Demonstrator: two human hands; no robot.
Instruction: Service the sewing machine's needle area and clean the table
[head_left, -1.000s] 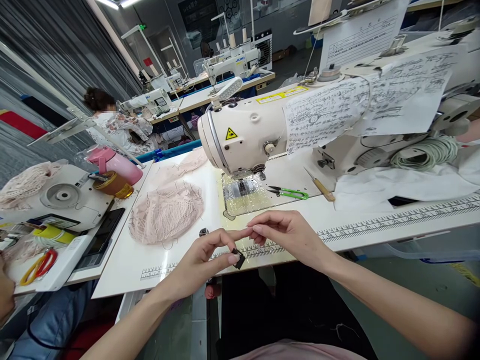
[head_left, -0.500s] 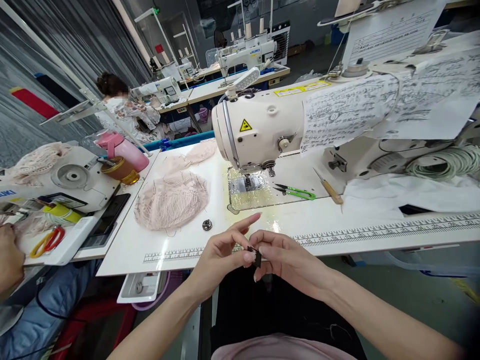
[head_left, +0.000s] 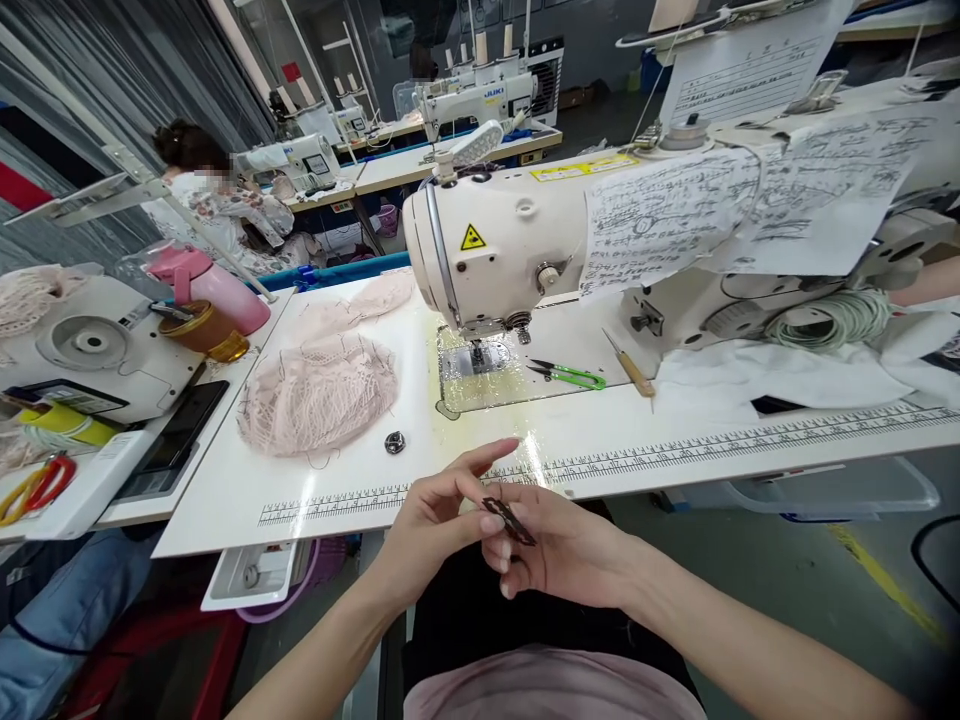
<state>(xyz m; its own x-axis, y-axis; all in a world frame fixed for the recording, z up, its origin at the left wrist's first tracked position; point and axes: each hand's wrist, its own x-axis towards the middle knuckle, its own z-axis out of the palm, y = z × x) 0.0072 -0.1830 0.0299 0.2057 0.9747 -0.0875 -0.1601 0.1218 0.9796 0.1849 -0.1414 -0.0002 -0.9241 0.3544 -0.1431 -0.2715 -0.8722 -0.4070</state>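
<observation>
Above my lap, close to the table's front edge, my left hand [head_left: 442, 515] pinches a small dark narrow piece [head_left: 510, 521] between thumb and fingertip, the index finger partly stretched out. My right hand [head_left: 566, 545] is turned partly palm up around the other end, its fingers curled against the piece. What exactly the piece is I cannot make out. A round metal bobbin case [head_left: 394, 442] lies on the white table left of my hands. Beyond them stands the sewing machine [head_left: 480, 230], its needle area over a shiny plate.
Pink lace fabric [head_left: 319, 395] lies on the left. Green thread snips [head_left: 570, 374] and a wooden-handled awl [head_left: 631, 368] lie right of the needle. A printed ruler [head_left: 600, 465] runs along the front edge. A white drawer [head_left: 251, 575] juts out below. Another person [head_left: 217, 205] sits beyond.
The dark piece has been turned and shows more of its length. My right hand has opened out slightly beneath it. The view has shifted a little to the right.
</observation>
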